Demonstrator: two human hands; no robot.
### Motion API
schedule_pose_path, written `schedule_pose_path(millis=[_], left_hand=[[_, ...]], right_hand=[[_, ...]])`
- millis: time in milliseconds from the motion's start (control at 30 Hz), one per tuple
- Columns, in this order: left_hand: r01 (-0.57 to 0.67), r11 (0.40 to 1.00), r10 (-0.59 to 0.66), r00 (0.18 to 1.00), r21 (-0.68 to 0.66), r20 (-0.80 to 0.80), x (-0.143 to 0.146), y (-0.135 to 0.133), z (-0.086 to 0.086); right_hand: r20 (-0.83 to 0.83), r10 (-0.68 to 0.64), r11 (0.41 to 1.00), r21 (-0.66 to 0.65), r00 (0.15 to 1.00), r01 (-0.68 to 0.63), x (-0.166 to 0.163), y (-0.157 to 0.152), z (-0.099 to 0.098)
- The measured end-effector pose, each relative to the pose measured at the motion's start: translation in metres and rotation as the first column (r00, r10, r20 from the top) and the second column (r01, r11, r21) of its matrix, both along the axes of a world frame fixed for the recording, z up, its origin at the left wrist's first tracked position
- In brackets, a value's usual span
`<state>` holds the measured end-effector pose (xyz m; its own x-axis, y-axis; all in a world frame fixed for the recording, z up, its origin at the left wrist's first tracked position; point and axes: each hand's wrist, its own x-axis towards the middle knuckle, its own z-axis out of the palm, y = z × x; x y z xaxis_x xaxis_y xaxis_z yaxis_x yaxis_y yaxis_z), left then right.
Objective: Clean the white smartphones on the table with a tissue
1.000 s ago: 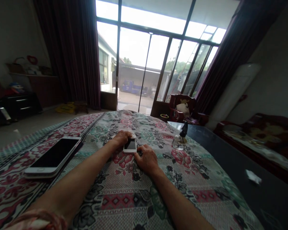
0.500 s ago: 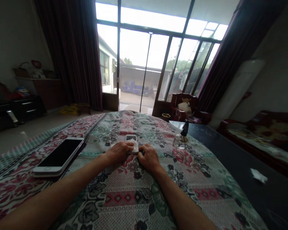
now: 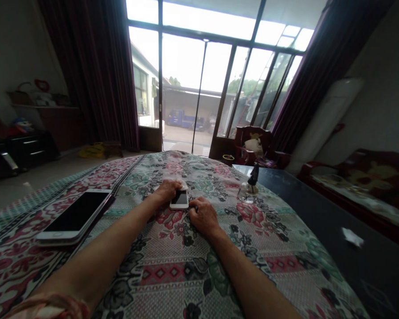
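Partly under left fingers (image 3: 177, 184), small white phone (image 3: 179, 201), just beside right fingers (image 3: 194, 206)

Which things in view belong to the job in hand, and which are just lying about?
In use:
- small phone, flat on the tablecloth
- white wad, at the left hand's fingers
- right hand beside the phone, contact unclear

Lying about:
- big phone
- clear, dark-topped object
- white scrap
- yellow ring
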<state>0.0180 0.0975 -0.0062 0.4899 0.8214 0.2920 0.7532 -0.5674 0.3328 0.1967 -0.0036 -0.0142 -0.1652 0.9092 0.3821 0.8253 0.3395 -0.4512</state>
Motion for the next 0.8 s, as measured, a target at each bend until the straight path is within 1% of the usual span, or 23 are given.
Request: schedule_pose_path(millis=[67, 167, 267, 400, 533, 600, 700, 800], left_hand=[[-0.042, 0.999, 0.042, 0.999, -0.013, 0.027, 0.001, 0.006, -0.003], [-0.052, 0.999, 0.053, 0.998, -0.015, 0.044, 0.001, 0.005, -0.003], [-0.036, 0.999, 0.037, 0.998, -0.016, 0.044, 0.0, -0.002, 0.0], [0.001, 1.0, -0.002, 0.999, 0.023, 0.033, -0.002, -0.012, 0.001], [-0.074, 0.996, 0.073, 0.997, 0.054, 0.032, -0.001, -0.019, 0.0], [-0.084, 0.995, 0.084, 0.996, 0.056, 0.006, -0.001, -0.025, 0.002], [-0.011, 0.998, 0.013, 0.999, 0.06, -0.039, -0.004, -0.043, 0.006], [0.064, 0.995, -0.062, 0.998, 0.082, -0.031, -0.012, -0.069, 0.004]], right_hand=[[0.002, -0.003, 1.0, 0.005, 1.0, 0.003, 0.0, 0.0, 0.0], [0.0, 0.005, 1.0, 0.012, 1.0, -0.005, -0.001, -0.001, 0.001], [-0.033, 0.041, 0.999, 0.021, 0.999, -0.041, -0.001, -0.004, 0.004], [-0.069, 0.113, 0.993, 0.024, 0.991, -0.112, -0.002, -0.009, 0.008], [-0.074, 0.11, 0.994, 0.028, 0.991, -0.108, -0.002, -0.009, 0.007], [-0.075, 0.111, 0.994, 0.026, 0.991, -0.109, -0.001, -0.007, 0.006], [-0.082, 0.121, 0.993, 0.02, 0.989, -0.119, 0.0, -0.005, 0.003], [-0.087, 0.111, 0.994, 0.016, 0.99, -0.11, 0.0, -0.004, 0.002]])
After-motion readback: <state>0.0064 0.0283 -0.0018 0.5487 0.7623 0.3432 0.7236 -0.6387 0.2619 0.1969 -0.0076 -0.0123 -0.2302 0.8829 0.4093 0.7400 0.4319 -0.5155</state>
